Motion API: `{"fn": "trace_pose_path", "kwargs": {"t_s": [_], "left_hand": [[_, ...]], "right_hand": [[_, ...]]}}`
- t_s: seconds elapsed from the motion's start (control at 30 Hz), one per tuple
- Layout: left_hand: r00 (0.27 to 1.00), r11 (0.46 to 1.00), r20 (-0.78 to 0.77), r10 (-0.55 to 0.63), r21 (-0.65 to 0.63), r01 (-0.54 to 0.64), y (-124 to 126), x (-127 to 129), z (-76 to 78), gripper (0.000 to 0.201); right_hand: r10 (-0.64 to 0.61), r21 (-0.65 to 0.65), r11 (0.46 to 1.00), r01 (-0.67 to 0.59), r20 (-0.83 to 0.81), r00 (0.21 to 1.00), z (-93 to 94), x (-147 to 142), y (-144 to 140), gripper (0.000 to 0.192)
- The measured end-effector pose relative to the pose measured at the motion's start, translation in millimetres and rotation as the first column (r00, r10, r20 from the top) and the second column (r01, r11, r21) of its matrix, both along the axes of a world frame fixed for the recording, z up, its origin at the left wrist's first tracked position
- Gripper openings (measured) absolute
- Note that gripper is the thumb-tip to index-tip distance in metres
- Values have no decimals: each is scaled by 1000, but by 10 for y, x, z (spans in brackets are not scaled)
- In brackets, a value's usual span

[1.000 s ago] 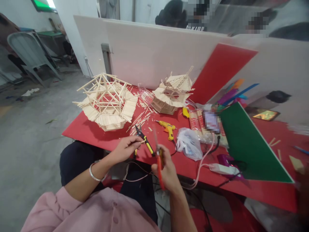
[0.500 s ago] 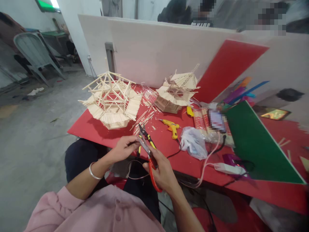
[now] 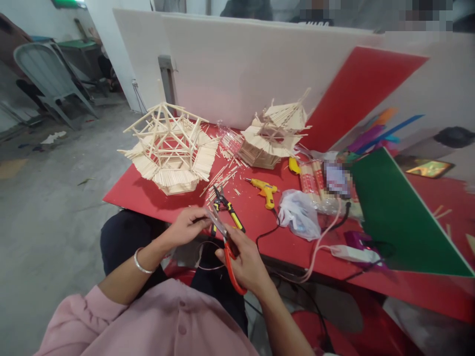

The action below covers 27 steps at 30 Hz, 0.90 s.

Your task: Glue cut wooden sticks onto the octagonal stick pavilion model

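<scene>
Red-handled scissors are gripped in my right hand, their metal blades pointing up and left over the table edge. My left hand is pinched closed at the blade tips; whatever its fingers hold is too small to make out. Just beyond the blades lie black-and-yellow pliers on the red tabletop. A wooden stick model with an open roof frame stands ahead of my left hand. Farther right is a second stick model, its upper roof covered in sticks.
Loose sticks are scattered between the models. A yellow glue gun, a white plastic bag and packs of sticks lie to the right. A green board leans there. A white partition closes off the back.
The view has shifted slightly. Both hands keep nearly the same pose, with the scissor blades still at my left fingertips. Nothing on the table has visibly moved.
</scene>
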<state>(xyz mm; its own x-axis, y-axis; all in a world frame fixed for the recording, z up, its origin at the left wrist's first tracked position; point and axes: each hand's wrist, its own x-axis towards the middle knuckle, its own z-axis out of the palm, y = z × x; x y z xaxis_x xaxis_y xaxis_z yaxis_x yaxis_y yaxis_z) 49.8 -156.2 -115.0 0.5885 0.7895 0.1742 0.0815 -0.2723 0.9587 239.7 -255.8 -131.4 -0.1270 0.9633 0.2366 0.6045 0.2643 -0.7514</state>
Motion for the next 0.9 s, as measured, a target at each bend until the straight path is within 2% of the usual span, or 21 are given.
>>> {"fn": "trace_pose_path", "kwargs": {"t_s": [0.17,0.3,0.43,0.63,0.9], "left_hand": [[999,999,-16,47,-23,-48,-48,-62,-82,26],[996,993,-31,88,-76,-90,-93,-120,-156,35],[999,987,5,44,-155,-43,-100,-174,-185,41],[999,984,33,4,-176,2,-78,-210,-189,48],[1000,985,-8,-1,-173,0,-94,-235,-212,53]], "right_hand": [[9,76,997,-7,-26,1000,-121,-42,-8,45],[40,30,999,-40,-25,999,-172,-50,-3,48],[52,-28,998,-50,65,997,-121,-50,24,54],[68,-46,997,-63,102,992,-65,-66,44,53],[76,49,996,-78,44,996,-161,-93,27,44]]}}
